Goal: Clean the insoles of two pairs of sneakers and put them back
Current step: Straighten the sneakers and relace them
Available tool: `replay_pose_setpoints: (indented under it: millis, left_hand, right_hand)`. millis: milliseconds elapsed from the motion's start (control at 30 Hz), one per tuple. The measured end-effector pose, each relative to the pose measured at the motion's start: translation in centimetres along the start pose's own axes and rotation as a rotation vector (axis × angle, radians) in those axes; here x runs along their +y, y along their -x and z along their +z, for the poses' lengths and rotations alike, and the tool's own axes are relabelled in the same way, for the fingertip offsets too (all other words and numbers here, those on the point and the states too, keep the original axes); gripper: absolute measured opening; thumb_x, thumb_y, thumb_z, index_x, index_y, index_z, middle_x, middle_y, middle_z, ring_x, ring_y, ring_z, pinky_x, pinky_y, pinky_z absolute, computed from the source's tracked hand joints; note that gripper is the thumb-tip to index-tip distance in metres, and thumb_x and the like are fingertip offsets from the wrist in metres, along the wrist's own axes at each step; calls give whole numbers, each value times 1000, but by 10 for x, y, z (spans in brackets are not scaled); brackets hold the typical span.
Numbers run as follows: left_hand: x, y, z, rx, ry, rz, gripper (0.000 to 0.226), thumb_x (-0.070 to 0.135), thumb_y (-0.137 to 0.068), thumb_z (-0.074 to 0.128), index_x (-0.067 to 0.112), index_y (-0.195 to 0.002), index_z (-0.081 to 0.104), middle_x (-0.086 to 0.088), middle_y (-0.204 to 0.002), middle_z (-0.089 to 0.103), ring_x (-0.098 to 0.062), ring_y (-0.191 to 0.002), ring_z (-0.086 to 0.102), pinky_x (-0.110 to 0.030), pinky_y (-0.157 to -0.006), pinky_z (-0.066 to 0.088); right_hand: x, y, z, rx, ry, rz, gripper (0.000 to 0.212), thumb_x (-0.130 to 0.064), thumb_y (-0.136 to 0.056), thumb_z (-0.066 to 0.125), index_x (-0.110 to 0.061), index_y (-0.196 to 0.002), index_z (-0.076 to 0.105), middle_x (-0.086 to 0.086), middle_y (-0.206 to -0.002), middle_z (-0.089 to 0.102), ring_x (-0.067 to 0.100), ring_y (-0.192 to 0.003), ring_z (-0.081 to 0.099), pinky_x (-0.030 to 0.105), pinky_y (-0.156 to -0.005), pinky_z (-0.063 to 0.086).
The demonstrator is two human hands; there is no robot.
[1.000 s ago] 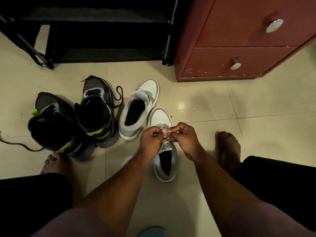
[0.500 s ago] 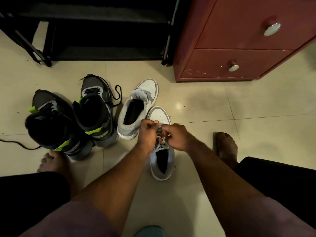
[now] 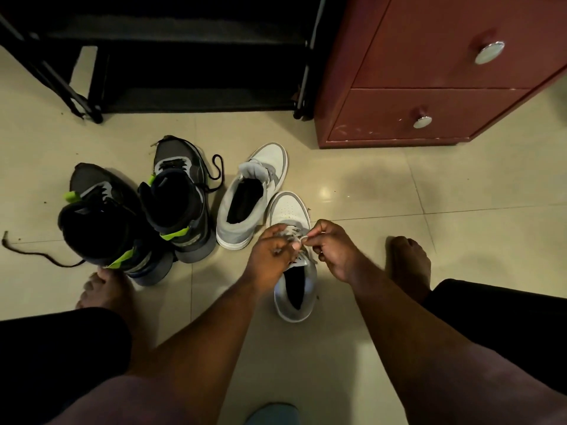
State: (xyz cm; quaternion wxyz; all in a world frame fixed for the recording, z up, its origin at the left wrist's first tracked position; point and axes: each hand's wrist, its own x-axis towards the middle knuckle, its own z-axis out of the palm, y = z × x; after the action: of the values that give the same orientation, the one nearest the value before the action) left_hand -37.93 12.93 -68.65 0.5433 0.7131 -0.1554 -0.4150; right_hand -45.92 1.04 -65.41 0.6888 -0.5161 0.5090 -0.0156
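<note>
The fingers of the right hand (image 3: pixel 336 254) pinch a loop of white lace (image 3: pixel 303 237) just above the near white sneaker (image 3: pixel 294 280). The fingers of the left hand (image 3: pixel 270 256) are curled in over the same laces, and they seem to pinch them too, but the blur makes it hard to be sure. Both hands meet over the middle of the shoe because that is where the laces cross. I think the person is working the laces so the shoe mouth opens or closes over the insole. The insole itself is down in the dark hole of the shoe and I cannot see it.

The shoe sits flat on the floor (image 3: pixel 399 210) between the person's bare feet, close and easy to reach. Its twin, the far white sneaker (image 3: pixel 248 204), stands just beside it with its tongue pulled up. The two dark sneakers with green bits (image 3: pixel 135 216) wait together on the left, with their laces loose.
</note>
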Motion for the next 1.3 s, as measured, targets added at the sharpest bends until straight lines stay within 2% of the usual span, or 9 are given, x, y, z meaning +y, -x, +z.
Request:
replay_pose_setpoints:
  millis: [100,200,333,567,700,800,933,1233,1300]
  left_hand:
    - [-5,-1,-4,106,148,-103,11,-1,-92,63,-6,-83,66,14,-108,61,14,-70,60,-20,-72,50]
    - [-13,10,-13,153,323,-263,17,0,-93,61,4,-109,57,4,-77,62,-6,-60,58,-24,-59,50]
    - [-18,7,-23,213,480,-348,42,-4,-94,57,9,-131,44,-5,-80,66,-15,-71,62,-40,-78,53]
    - [-26,15,-16,262,552,-404,11,12,-100,53,7,-96,62,-10,-85,67,-22,-79,65,-29,-65,56]
    - [-28,21,-13,257,229,-281,25,39,-91,65,19,-103,55,0,-96,64,-16,-81,61,-21,-64,50]
    - [-28,24,-16,197,-37,31,43,17,-87,73,24,-123,50,4,-121,55,-12,-103,62,-15,-81,51]
    - [-29,18,-21,-64,-307,189,70,5,-74,72,31,-132,44,6,-132,47,-8,-118,53,-27,-97,48]
    - [-33,21,-13,16,-55,-147,52,-11,-82,64,14,-128,57,-4,-124,65,-21,-117,61,-39,-104,47]
    - [-34,21,-13,-8,-114,-152,54,-5,-82,67,18,-131,56,-3,-125,66,-19,-116,62,-42,-105,47]
  right_hand:
    - [16,0,0,245,-180,-6,34,12,-77,60,-15,-63,46,2,-52,50,11,-44,36,17,-41,22]
    - [33,1,-2,389,-360,19,31,15,-81,55,-11,-67,46,9,-62,60,18,-53,50,23,-50,34]
    - [42,-1,4,490,-444,49,32,17,-84,52,-10,-68,46,14,-68,56,21,-57,56,27,-52,48]
    - [44,4,12,505,-583,7,26,14,-87,54,-8,-76,47,14,-74,56,21,-60,56,22,-52,54]
    - [59,20,-4,451,115,-344,32,-5,-81,71,-18,-101,50,-1,-107,49,14,-87,54,23,-74,49]
    - [65,28,-13,386,818,-691,38,-23,-72,77,-20,-105,57,1,-115,48,19,-102,47,31,-81,43]
    - [57,30,11,344,1363,-799,31,-33,-72,75,-22,-100,66,4,-106,56,25,-95,53,39,-78,45]
    - [71,32,28,432,667,-310,6,-12,-80,60,-12,-74,63,10,-99,52,33,-88,57,35,-81,50]
    - [69,33,26,439,746,-355,5,-12,-80,61,-11,-75,63,8,-105,52,29,-88,58,34,-82,50]
